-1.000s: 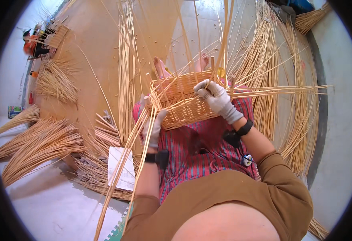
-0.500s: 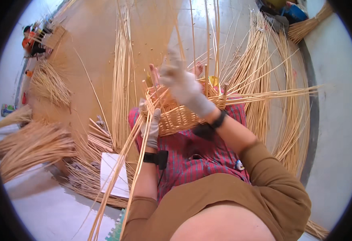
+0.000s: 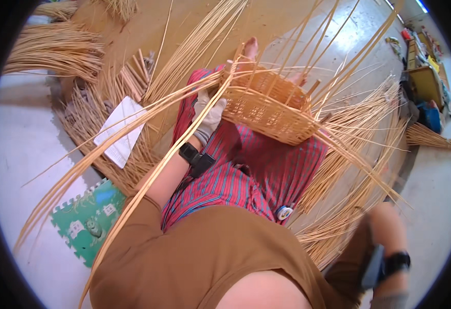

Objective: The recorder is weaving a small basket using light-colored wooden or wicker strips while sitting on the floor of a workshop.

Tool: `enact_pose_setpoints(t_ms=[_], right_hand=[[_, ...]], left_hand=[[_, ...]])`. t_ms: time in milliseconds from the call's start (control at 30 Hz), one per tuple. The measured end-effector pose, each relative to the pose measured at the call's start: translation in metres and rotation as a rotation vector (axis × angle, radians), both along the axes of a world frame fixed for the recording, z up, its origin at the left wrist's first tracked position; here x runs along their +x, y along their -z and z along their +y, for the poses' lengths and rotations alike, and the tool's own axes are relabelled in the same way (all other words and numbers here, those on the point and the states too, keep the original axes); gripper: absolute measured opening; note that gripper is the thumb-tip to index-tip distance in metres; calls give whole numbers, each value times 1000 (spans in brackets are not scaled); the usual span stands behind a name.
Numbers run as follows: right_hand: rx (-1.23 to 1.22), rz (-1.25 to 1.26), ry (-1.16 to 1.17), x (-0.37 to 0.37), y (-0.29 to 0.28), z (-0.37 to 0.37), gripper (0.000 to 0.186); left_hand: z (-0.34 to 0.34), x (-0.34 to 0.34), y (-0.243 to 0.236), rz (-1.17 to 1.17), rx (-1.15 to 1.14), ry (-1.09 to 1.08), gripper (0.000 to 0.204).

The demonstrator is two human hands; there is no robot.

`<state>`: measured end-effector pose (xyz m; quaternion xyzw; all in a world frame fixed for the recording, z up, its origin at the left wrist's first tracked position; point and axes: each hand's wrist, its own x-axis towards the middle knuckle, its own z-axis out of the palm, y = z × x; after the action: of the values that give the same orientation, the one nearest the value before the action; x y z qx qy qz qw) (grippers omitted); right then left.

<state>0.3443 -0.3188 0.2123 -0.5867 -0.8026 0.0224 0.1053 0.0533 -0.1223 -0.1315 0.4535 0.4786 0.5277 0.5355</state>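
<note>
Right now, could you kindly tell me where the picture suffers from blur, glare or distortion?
In the head view, the right forearm is blurred at lower right, while the basket looks fairly crisp; in that same head view, glare whitens the floor beyond the basket, and a curved black fisheye border frames both sides.

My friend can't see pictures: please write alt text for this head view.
A gloved left hand holds a wicker basket with long loose strands on a striped lap. The bent right arm is at lower right, its hand out of frame; bundled canes lie nearby.
</note>
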Motion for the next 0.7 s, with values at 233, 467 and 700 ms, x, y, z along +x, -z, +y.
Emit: enact_pose_setpoints(t_ms=[233,467,700], right_hand=[[-197,-194,-97,1,-8,-5,23],[-241,-209,-75,16,-8,-27,24],[-277,-218,-26,24,-10,-43,24]], left_hand=[[-6,-19,-6,247,-64,182,53],[-4,-13,0,170,29,77,40],[-7,-20,5,184,-42,184,49]])
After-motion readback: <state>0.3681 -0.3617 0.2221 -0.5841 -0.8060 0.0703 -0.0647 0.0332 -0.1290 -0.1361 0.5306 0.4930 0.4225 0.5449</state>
